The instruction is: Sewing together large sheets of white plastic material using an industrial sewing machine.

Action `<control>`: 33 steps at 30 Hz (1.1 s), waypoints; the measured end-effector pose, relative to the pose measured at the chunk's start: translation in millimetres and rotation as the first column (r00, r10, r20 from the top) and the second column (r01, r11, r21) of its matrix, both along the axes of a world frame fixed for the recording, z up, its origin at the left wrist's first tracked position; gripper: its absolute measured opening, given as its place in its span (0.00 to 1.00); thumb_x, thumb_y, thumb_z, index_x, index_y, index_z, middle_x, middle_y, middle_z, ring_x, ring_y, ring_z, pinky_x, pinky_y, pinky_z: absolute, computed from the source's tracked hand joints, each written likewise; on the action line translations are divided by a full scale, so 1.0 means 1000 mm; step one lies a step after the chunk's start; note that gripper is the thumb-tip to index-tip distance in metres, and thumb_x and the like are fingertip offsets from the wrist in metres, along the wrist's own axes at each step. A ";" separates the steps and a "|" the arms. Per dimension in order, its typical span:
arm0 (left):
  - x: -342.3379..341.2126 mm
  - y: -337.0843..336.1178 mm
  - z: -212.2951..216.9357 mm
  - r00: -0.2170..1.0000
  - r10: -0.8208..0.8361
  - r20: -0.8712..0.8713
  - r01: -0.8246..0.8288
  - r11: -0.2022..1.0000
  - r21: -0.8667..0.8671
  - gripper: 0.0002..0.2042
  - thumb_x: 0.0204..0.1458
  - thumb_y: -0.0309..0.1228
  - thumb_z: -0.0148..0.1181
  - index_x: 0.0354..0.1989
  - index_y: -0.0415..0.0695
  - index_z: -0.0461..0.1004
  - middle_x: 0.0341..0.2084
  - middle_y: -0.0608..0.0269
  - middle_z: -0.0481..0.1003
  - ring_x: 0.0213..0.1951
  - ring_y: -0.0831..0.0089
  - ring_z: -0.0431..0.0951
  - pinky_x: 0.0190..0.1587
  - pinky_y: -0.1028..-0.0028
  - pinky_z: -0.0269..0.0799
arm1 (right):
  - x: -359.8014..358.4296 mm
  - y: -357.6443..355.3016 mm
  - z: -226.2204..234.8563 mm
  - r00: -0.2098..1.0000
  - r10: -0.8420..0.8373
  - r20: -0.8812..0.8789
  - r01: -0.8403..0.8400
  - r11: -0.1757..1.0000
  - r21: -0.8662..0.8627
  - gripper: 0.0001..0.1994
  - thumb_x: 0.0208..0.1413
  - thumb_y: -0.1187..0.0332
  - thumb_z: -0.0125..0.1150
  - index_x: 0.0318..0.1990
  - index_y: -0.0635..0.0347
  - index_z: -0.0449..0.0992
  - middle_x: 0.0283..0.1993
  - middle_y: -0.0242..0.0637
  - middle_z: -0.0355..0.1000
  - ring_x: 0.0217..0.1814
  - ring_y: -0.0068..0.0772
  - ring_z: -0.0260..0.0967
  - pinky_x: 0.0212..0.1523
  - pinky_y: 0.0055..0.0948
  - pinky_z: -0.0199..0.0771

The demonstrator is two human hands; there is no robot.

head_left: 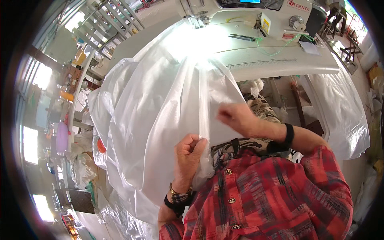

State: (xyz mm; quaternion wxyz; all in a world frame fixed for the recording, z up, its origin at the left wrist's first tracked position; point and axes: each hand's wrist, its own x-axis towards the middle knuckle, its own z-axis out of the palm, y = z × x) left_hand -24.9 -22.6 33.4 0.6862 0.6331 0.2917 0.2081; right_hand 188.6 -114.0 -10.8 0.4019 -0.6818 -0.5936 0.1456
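Below the sewing machine (256,16), both hands grip a clear plastic bag (160,120).

Daylight scene, bright overall; circular fisheye frame with black corners. Strong glare where the translucent white plastic sheet (160,100) meets the sewing machine (256,16), detail burnt out there. Windows (30,144) at left rim blown white. Straight edges of the worktop (280,64) bow toward the rim. Right hand (236,118) slightly motion-blurred; left hand (190,154) sharp. Shadows soft; rim areas smeared and dim
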 end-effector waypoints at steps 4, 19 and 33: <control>0.005 -0.003 0.000 1.000 -0.024 0.005 0.023 0.996 0.084 0.03 0.57 0.24 0.57 0.31 0.38 0.72 0.21 0.78 0.69 0.23 0.91 0.64 0.25 0.86 0.58 | 0.024 -0.035 -0.010 0.893 -0.395 0.213 0.345 0.908 0.237 0.09 0.53 0.67 0.59 0.35 0.64 0.70 0.33 0.49 0.69 0.35 0.51 0.69 0.36 0.42 0.69; 0.028 -0.019 0.020 0.987 -0.137 -0.081 0.159 0.850 0.502 0.02 0.53 0.21 0.56 0.29 0.37 0.71 0.17 0.74 0.67 0.21 0.89 0.62 0.23 0.83 0.58 | -0.040 -0.056 0.073 0.964 0.165 -0.207 -0.181 0.981 -0.064 0.07 0.56 0.71 0.56 0.33 0.66 0.66 0.26 0.50 0.70 0.32 0.57 0.71 0.30 0.42 0.70; 0.011 -0.014 0.005 0.983 -0.184 -0.005 0.181 0.963 0.201 0.04 0.56 0.25 0.54 0.32 0.38 0.71 0.17 0.73 0.67 0.22 0.88 0.63 0.23 0.79 0.60 | -0.051 -0.049 0.065 0.849 0.504 0.160 -0.509 0.861 -0.011 0.06 0.54 0.72 0.56 0.33 0.62 0.66 0.31 0.44 0.70 0.34 0.49 0.70 0.36 0.41 0.71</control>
